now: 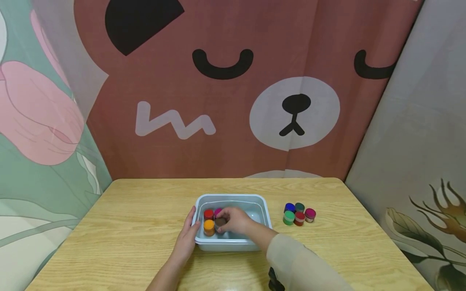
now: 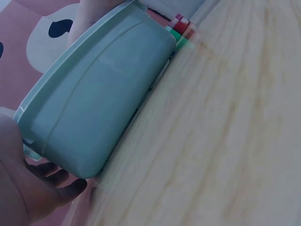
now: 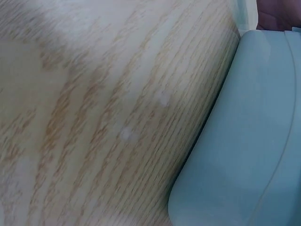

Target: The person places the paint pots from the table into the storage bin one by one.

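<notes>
A pale blue plastic tub (image 1: 233, 246) stands on the table. My left hand (image 1: 185, 241) grips its left end, thumb over the rim and fingers along the outside; the left wrist view shows those fingers (image 2: 59, 179) by the tub's corner. Reaching over the front rim, my right hand (image 1: 236, 221) pinches a small paint jar with a brown lid (image 1: 219, 222) in the tub's left part. Beside that jar are an orange jar (image 1: 209, 228), a red-lidded jar (image 1: 208, 214) and a magenta-lidded jar (image 1: 217, 211), partly hidden. The right wrist view shows mostly tub wall and table.
To the right of the tub, several small jars stand grouped on the wooden table (image 1: 145, 226): blue (image 1: 289, 207), dark green (image 1: 299, 207), light green (image 1: 289, 218), red (image 1: 299, 218) and magenta (image 1: 310, 215). A black object (image 1: 275, 279) shows under the right sleeve. Printed cloth hangs behind.
</notes>
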Tool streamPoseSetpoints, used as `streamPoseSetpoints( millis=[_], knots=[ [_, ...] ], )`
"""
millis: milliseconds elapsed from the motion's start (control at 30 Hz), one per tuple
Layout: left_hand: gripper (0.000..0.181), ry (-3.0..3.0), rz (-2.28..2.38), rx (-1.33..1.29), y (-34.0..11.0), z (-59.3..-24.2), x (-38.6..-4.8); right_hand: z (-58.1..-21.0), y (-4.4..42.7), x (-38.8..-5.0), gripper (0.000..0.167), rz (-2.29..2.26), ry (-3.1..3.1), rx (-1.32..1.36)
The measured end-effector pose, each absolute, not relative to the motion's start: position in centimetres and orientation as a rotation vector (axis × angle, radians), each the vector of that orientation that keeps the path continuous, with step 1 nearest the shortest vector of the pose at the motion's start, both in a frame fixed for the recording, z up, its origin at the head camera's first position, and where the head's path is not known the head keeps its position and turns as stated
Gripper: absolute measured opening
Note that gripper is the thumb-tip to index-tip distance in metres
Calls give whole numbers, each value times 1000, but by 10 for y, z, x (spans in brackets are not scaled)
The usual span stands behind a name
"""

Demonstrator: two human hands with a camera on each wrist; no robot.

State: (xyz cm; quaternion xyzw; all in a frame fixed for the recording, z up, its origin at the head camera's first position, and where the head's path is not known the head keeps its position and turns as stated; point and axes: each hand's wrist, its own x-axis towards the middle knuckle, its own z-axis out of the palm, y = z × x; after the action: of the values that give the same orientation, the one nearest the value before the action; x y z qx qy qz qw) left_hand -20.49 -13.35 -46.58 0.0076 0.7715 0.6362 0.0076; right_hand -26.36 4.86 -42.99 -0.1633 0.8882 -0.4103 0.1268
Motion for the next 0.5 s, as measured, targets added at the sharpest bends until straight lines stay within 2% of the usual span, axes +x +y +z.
streamPoseSetpoints(
  millis=[500],
  knots=[
    [57,2415,2007,32,-135,-464,-204,-431,43,-261,35,-1058,2662,-550]
  ],
)
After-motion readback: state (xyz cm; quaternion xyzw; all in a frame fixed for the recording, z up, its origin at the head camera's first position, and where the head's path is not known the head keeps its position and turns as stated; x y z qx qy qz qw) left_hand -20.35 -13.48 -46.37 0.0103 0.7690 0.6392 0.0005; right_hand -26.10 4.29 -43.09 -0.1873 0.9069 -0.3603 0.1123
